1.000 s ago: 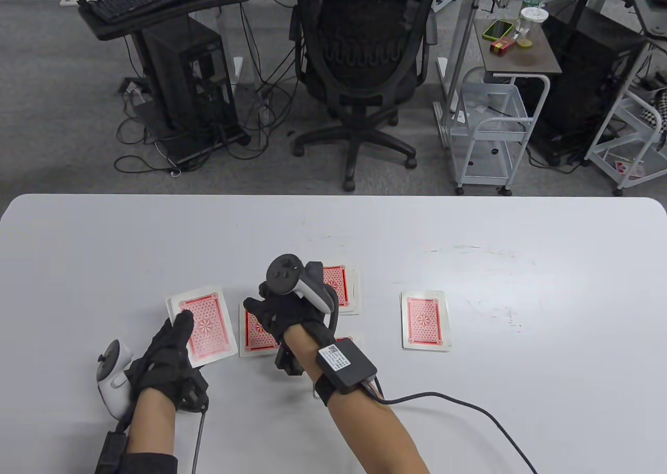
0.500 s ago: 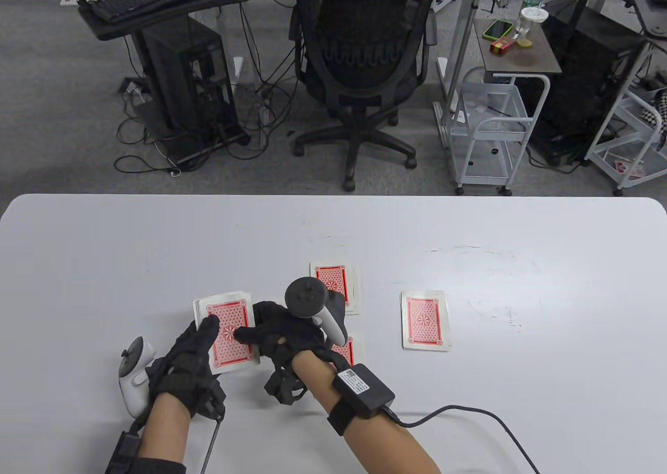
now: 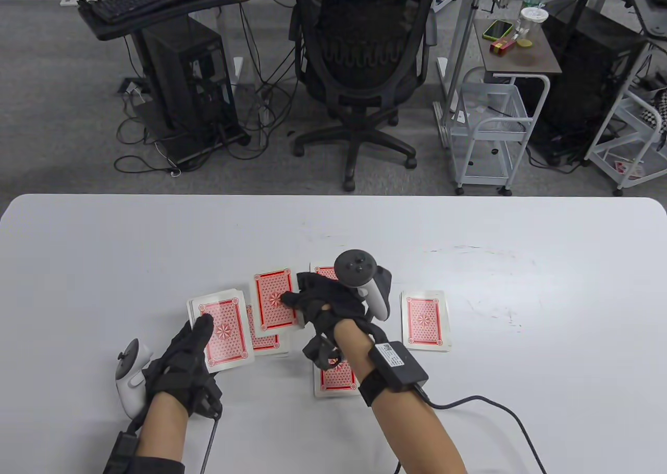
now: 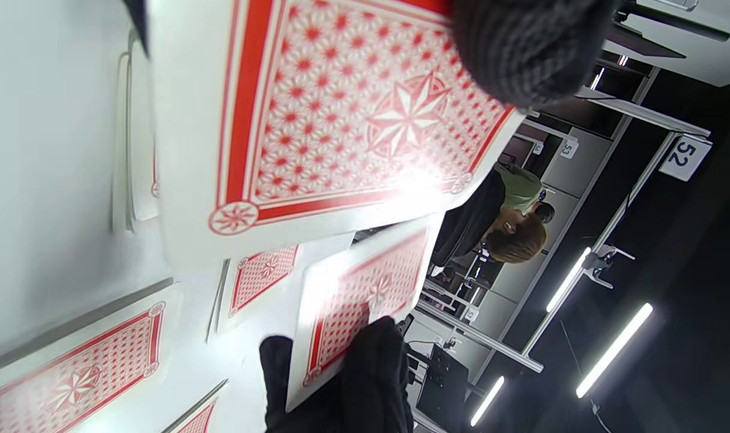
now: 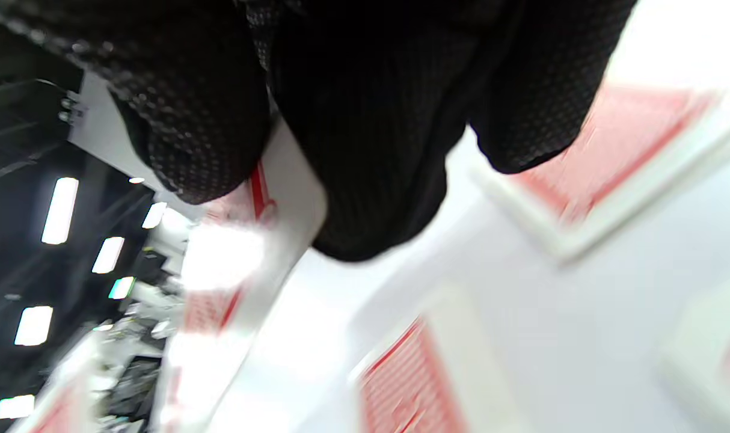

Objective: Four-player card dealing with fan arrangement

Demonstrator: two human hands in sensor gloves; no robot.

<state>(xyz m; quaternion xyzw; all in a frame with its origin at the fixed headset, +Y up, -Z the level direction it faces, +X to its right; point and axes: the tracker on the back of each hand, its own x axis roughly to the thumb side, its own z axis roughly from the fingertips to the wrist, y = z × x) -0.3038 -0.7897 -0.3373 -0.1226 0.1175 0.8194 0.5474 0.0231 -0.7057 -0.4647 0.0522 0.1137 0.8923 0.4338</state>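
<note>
Left hand [image 3: 183,362] grips the deck [image 3: 221,329] face down above the white table [image 3: 521,390]. Right hand [image 3: 333,307] pinches a single card [image 3: 273,301], lifted just right of the deck. Partly under that card lies one pile [image 3: 263,341]. Other piles: behind the right hand [image 3: 325,272], below the wrist [image 3: 336,379], far right of the deck [image 3: 424,320]. The glove hides most of the rear pile.

Crowded at the near centre of the white table [image 3: 104,245]: red-backed card piles [image 3: 425,320] lying side by side, the left hand [image 3: 182,359] with its deck [image 3: 221,333] and the right hand [image 3: 333,302] with a lifted card [image 3: 273,299] among them. Open surface across the far half and toward both ends. Cable [image 3: 484,406] trailing over the near right.
</note>
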